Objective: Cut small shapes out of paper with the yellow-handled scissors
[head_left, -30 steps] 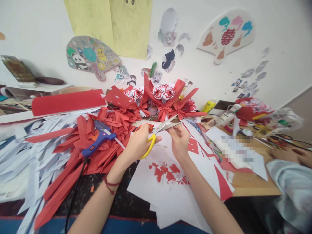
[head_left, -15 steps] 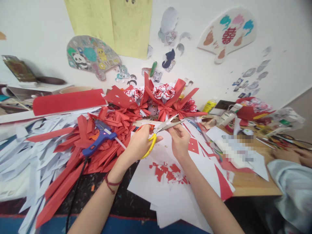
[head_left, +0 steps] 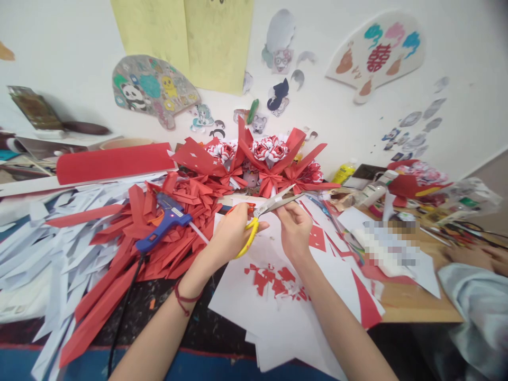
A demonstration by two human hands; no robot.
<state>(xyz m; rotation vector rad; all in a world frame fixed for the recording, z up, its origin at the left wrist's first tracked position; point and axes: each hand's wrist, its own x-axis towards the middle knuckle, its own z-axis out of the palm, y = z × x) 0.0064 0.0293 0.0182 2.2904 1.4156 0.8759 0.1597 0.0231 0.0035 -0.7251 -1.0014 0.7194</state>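
My left hand (head_left: 228, 233) is wrapped round the yellow handles of the scissors (head_left: 251, 238). The scissor blades are spread and point up and right, toward my other hand's fingertips. My right hand (head_left: 294, 227) is pinched beside the blades; what it holds is too small to make out. Below both hands, red and white paper scraps (head_left: 278, 280) lie on white sheets (head_left: 254, 312). A blue glue gun (head_left: 162, 227) rests on a heap of folded red paper strips (head_left: 174, 254), left of my left hand.
Folded white strips (head_left: 75, 238) and a red roll (head_left: 113, 163) lie at the left. Red and white paper flowers (head_left: 270, 151) stand at the back. On the right are bottles (head_left: 344, 172), a wooden table (head_left: 420, 309) and a person's sleeve (head_left: 472, 296).
The whole view has shifted slightly, with things sitting a little further right. The scissors remain in my left hand, and both hands keep nearly the same pose.
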